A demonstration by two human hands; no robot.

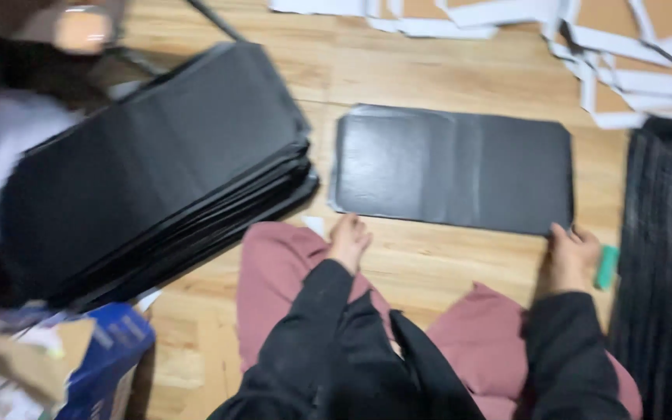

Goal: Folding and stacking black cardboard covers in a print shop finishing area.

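The flat black sheet (453, 167) lies on the wooden floor (429, 264) just ahead of both your hands, its long edge toward you. Your right hand (571, 257) touches its near right corner, fingers curled on the edge, and a small green object (606, 267) sits in or against that hand; the blur hides which. Your left hand (348, 239) rests by the near left corner, fingers loosely bent, gripping nothing you can make out. Left of your left hand rises a thick stack of black sheets (157, 163). Right of your right hand lies another dark pile (666, 257). Beyond the sheet, white paper strips (608, 54) lie scattered.
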